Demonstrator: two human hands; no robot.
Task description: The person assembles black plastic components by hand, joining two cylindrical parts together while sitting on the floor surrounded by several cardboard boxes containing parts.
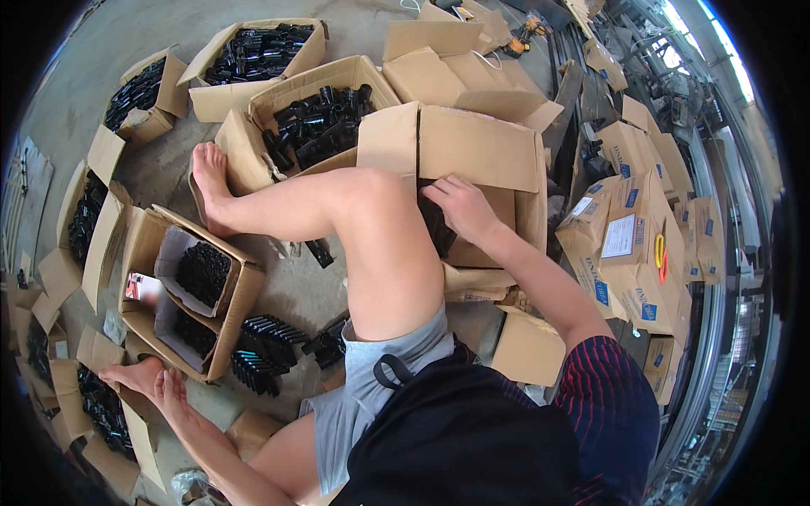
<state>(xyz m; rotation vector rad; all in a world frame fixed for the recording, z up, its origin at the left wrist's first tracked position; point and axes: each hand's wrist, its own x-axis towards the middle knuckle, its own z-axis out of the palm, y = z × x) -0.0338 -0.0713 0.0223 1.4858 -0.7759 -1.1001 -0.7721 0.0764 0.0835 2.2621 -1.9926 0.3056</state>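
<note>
My right hand (462, 209) reaches into an open cardboard box (477, 135) beyond my raised knee. Its fingers are bent down at some black parts (434, 226) along the box's left side. Their tips are hidden, so what they grip does not show. Low on the left, my left hand (171, 391) lies against my foot (139, 374), fingers stretched out and holding nothing. Beside it stands a divided cardboard box (245, 299) with small black pieces (202, 274) in two compartments. Black pieces with some teal ends (260, 352) lie in rows on the floor.
Another box (371, 76) of black tubular parts (321, 118) adjoins the right-hand box. More boxes of black parts (257, 52) curve around the left and far side. Taped cartons (629, 244) with orange-and-yellow-handled scissors or pliers (661, 257) stand right. A power tool (527, 34) lies far back.
</note>
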